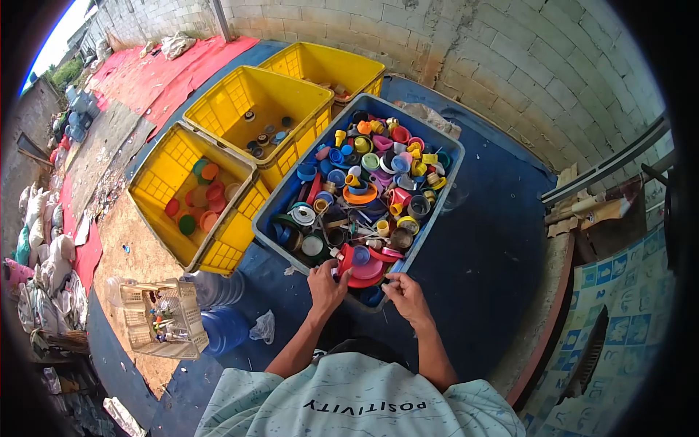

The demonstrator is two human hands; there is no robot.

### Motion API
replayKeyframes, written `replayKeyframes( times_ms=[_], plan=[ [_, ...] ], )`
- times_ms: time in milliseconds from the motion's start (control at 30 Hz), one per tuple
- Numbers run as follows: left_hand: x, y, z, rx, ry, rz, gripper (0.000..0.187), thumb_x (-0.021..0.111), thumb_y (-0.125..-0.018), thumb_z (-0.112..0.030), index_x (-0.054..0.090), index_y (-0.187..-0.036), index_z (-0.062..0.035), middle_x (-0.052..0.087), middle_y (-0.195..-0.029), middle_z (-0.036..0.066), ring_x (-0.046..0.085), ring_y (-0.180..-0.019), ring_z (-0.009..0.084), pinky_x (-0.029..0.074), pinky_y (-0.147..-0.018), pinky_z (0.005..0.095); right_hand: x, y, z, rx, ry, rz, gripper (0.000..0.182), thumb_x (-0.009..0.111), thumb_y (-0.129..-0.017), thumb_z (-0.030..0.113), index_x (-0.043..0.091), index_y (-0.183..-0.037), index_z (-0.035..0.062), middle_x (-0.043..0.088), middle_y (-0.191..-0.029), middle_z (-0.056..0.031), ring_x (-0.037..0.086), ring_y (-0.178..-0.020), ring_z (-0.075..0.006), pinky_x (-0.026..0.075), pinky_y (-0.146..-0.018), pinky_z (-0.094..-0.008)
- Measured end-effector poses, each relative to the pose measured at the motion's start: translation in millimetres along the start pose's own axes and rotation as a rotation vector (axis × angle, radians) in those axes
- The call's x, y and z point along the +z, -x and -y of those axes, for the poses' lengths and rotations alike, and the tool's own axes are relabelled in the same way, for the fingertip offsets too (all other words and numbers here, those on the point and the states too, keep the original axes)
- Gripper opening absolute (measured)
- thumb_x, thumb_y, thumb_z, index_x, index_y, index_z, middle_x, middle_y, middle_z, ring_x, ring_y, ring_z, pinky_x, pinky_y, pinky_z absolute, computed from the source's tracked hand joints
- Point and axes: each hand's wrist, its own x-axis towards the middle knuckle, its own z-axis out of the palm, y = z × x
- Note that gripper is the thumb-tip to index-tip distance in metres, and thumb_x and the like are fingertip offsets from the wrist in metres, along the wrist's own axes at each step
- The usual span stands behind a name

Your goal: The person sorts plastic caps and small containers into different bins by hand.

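Note:
A blue-grey tub (444,188) full of mixed plastic caps and lids (371,171) stands right in front of me. My left hand (328,290) is at the near rim, its fingers pinched beside a red lid (366,280); a small pale piece shows at the fingertips, too small to name. Across that lid, my right hand (409,297) hovers over the near right corner, thumb and fingers pressed together around something dark that I cannot make out. A pink lid (368,268) and a translucent blue cap (360,255) lie on the red one, between my hands.
Three yellow crates (156,211) stand left of the tub, with sorted caps inside. A cream basket (164,320) of small pieces sits lower left, beside a blue water jug (224,330) and a crumpled plastic bag (263,328). A block wall (495,65) rises behind.

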Motion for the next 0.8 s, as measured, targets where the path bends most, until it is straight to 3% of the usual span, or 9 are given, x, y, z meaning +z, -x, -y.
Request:
replayKeyframes(
  times_ms=[133,300,400,533,567,667,700,733,800],
  plan=[
    [10,-15,-1,0.067,-0.168,-0.024,0.05,0.075,-0.074,-0.036,0.061,-0.109,-0.0034,0.067,-0.096,0.011,0.056,-0.086,0.0298,0.039,-0.078,0.0412,21,-23,13,-0.01,0.168,0.099,0.035,0.067,-0.087,0.018,0.058,-0.115,-0.0021,0.067,-0.083,-0.0058,0.059,-0.072,-0.009,0.049,-0.067,-0.0249],
    [26,-23,11,0.017,-0.282,0.042,0.048,0.074,-0.071,-0.041,0.065,-0.104,-0.0084,0.067,-0.078,0.007,0.059,-0.078,0.0269,0.036,-0.071,0.0391,26,-44,37,-0.047,0.345,0.209,0.037,0.067,-0.086,0.018,0.057,-0.116,-0.002,0.069,-0.088,-0.0115,0.065,-0.075,-0.0158,0.052,-0.069,-0.0285],
    [29,-24,8,-0.049,-0.308,0.083,0.043,0.073,-0.072,-0.037,0.065,-0.104,-0.0089,0.067,-0.077,0.008,0.061,-0.077,0.0261,0.035,-0.071,0.0388,22,-61,30,-0.124,0.375,0.255,0.037,0.066,-0.086,0.018,0.057,-0.116,-0.0013,0.069,-0.086,-0.0127,0.066,-0.074,-0.0176,0.052,-0.068,-0.0295],
    [44,-24,12,-0.018,-0.303,0.007,0.027,0.068,-0.074,-0.026,0.059,-0.089,-0.0063,0.065,-0.069,0.014,0.062,-0.067,0.0305,0.036,-0.067,0.0426,14,-82,24,-0.167,0.368,0.357,0.036,0.066,-0.086,0.016,0.057,-0.117,-0.0011,0.068,-0.086,-0.0121,0.065,-0.074,-0.0173,0.052,-0.068,-0.0298],
    [43,-25,8,-0.07,-0.261,-0.023,0.023,0.065,-0.077,-0.024,0.056,-0.086,-0.0049,0.064,-0.069,0.017,0.063,-0.066,0.0353,0.039,-0.063,0.0476,11,-86,22,-0.166,0.357,0.385,0.036,0.066,-0.086,0.016,0.057,-0.116,-0.0011,0.067,-0.087,-0.012,0.065,-0.074,-0.0171,0.052,-0.069,-0.0298],
    [37,-29,-3,-0.233,-0.038,-0.051,0.025,0.062,-0.08,-0.023,0.057,-0.092,-0.0015,0.063,-0.071,0.021,0.063,-0.07,0.0393,0.044,-0.063,0.0482,-8,-100,21,-0.188,0.362,0.473,0.034,0.066,-0.086,0.014,0.058,-0.115,-0.0017,0.067,-0.088,-0.0118,0.065,-0.079,-0.0159,0.052,-0.072,-0.0291],
    [29,-28,-10,-0.329,0.057,-0.046,0.033,0.063,-0.081,-0.025,0.057,-0.101,0.0002,0.06,-0.072,0.026,0.061,-0.073,0.043,0.049,-0.065,0.0453,-15,-108,23,-0.193,0.366,0.506,0.034,0.066,-0.086,0.014,0.059,-0.115,-0.002,0.067,-0.089,-0.0113,0.065,-0.08,-0.015,0.052,-0.073,-0.0286],
    [26,-27,-12,-0.401,0.116,-0.068,0.03,0.068,-0.083,-0.025,0.061,-0.097,0.0006,0.065,-0.077,0.016,0.064,-0.069,0.0272,0.049,-0.063,0.035,-21,-117,26,-0.2,0.365,0.541,0.034,0.066,-0.086,0.013,0.059,-0.115,-0.0024,0.067,-0.09,-0.0108,0.064,-0.082,-0.0141,0.052,-0.074,-0.028],
    [35,-17,-8,-0.559,0.781,-0.198,0.028,0.067,-0.087,-0.02,0.06,-0.105,-0.0006,0.066,-0.086,0.008,0.063,-0.069,0.0159,0.049,-0.062,0.0295,-39,-131,33,-0.213,0.351,0.614,0.034,0.066,-0.086,0.015,0.059,-0.115,-0.0023,0.067,-0.09,-0.0107,0.065,-0.082,-0.0143,0.051,-0.075,-0.0278]
  ],
)
